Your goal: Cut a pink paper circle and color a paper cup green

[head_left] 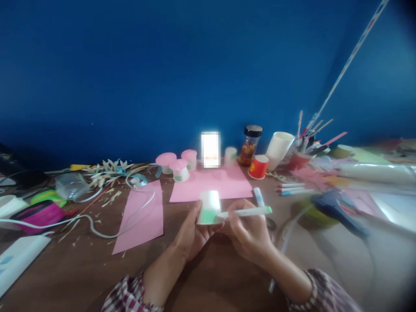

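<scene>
My left hand (194, 232) is wrapped round a white paper cup (209, 201), held upside down above the table. Green colour covers the lower part of the cup's side. In my right hand (248, 232) is a white marker pen (245, 212) with a green end, and its tip meets the green area of the cup. Beyond the cup lie pink paper sheets (211, 184). Behind them stand small white cups with pink round tops, one of them a pink-topped cup (180, 171). Another white cup (230, 156) stands farther right.
A jar (249, 147) with a black lid, a red paper cup (258, 167) and a brush holder (299, 159) stand back right. A glue gun (339, 212) lies at the right. A pink sheet (143, 216), white cable (94, 227) and power strip (22, 260) are left.
</scene>
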`<state>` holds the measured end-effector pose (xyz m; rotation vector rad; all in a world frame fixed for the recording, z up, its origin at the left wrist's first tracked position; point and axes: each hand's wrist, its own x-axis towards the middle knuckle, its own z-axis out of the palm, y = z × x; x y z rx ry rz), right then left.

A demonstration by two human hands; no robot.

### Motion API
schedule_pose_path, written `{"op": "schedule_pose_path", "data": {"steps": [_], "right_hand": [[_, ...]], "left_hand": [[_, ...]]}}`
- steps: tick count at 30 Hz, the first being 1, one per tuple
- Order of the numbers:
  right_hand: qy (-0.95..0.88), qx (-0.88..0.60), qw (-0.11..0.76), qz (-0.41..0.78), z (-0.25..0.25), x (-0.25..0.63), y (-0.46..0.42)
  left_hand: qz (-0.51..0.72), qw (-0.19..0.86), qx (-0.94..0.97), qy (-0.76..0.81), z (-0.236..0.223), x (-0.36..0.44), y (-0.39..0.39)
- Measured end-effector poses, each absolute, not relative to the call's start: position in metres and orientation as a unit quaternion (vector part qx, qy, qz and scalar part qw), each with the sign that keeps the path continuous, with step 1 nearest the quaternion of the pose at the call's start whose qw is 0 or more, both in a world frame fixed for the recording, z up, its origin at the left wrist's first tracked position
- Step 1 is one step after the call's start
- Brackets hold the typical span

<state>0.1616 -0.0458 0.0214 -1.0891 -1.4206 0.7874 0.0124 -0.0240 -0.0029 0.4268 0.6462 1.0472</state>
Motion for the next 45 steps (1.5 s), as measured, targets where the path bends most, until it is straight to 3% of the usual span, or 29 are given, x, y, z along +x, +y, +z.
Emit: {"op": "schedule_pose_path", "data": {"steps": [45], "right_hand": [[-0.597,-0.463,0.534,0.380,0.0310,0.1591,-0.0488]], "left_hand": [[0.482,0.797,0.209,0.299,-0.0011,0.0130,-0.0241]]}}
